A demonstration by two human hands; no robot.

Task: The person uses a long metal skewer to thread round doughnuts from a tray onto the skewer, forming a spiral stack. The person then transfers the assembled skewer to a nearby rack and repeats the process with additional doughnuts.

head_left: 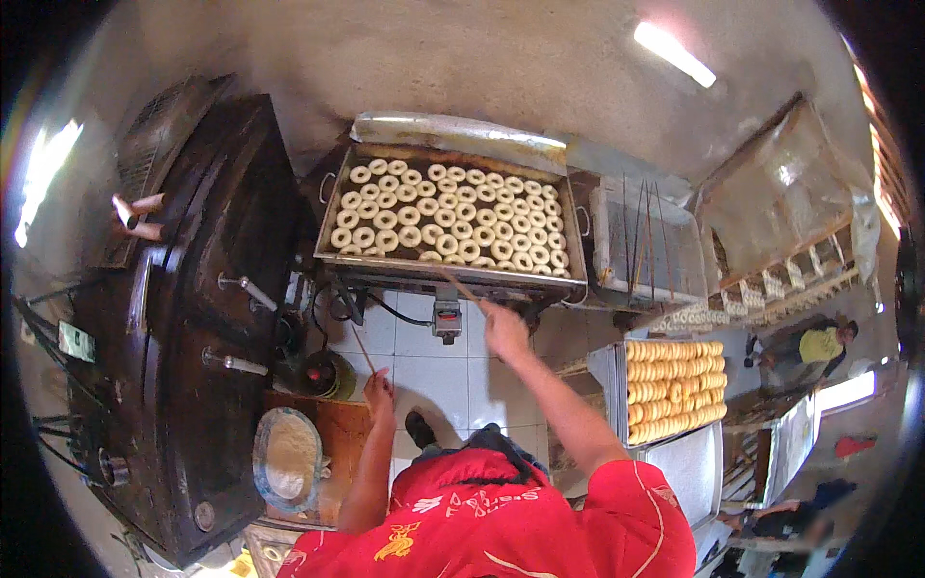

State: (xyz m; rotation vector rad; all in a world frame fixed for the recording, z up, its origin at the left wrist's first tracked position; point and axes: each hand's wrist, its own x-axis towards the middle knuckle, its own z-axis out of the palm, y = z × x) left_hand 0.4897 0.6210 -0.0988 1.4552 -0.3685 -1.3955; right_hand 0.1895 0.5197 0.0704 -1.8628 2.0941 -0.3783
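In front of me a wide metal frying pan (332, 256) holds rows of pale ring doughnuts (386, 241), spaced close together. My right hand (506, 332) is closed around a thin stick (462, 287), whose far tip reaches the pan's near rim. Lower and to the left, my left hand (379, 390) grips a second thin stick (362, 348). That stick points up and forward, below the pan's front edge and apart from it. The near rim partly hides the doughnuts closest to me.
A metal tray with long rods (651, 241) adjoins the pan on the right. Browned doughnuts (674, 390) stand stacked nearer me. To the left are a dark oven (222, 207) and a basin of white powder (260, 438). A control box (447, 320) hangs below the pan. Other people (819, 347) are far right.
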